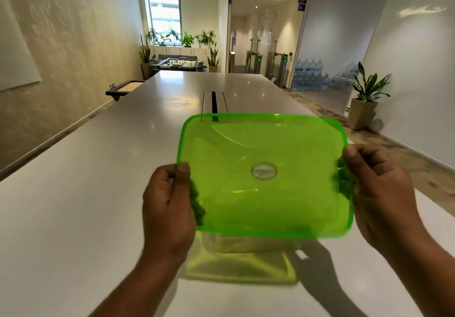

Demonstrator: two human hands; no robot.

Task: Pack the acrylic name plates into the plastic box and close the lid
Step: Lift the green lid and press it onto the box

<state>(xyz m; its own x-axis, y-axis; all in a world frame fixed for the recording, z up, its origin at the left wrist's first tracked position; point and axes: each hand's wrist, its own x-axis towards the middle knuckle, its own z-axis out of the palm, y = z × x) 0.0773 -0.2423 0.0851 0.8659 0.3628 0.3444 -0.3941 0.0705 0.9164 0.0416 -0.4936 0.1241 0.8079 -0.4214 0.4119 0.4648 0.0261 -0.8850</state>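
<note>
I hold a translucent green lid (264, 149) flat in the air above the table, with an oval label at its middle. My left hand (167, 208) grips its left edge, thumb on top and fingers beneath. My right hand (379, 193) grips its right edge the same way. Directly below the lid stands the clear plastic box (246, 245), only its near wall showing, with a green-tinted shadow in front of it. What lies inside the box is hidden by the lid; I see no name plates.
The long white table (98, 193) runs away from me, with a cable slot (214, 105) just beyond the lid. A potted plant (366, 95) stands on the floor to the right. A foosball table (178, 63) is at the far end.
</note>
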